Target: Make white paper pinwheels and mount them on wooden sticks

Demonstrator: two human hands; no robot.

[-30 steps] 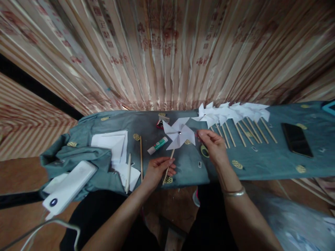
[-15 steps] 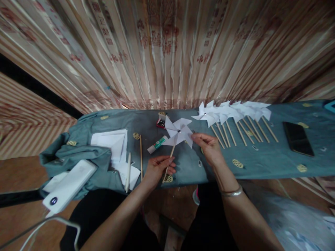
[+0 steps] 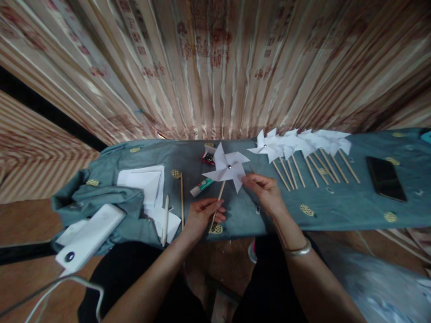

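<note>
A white paper pinwheel (image 3: 226,172) with a round metal pin at its centre stands tilted over the cloth. My left hand (image 3: 204,215) is closed around its wooden stick, below the paper blades. The thumb and fingers of my right hand (image 3: 264,190) are pinched at the edge of a blade on the right side. Behind the pinwheel lie a green and white glue stick (image 3: 201,187), partly covered by a blade, and a small open red box (image 3: 208,158) of metal pins.
Finished pinwheels (image 3: 303,142) lie overlapped in a row at the back right. A black phone (image 3: 386,178) is at far right. On the left are paper sheets (image 3: 139,177), a white pen (image 3: 165,220), a loose wooden stick (image 3: 182,197) and a white power bank (image 3: 90,237) with a cable.
The pinwheel's blades have turned about the pin. My right hand has shifted slightly left and down with the blade edge; my left hand keeps its grip on the stick.
</note>
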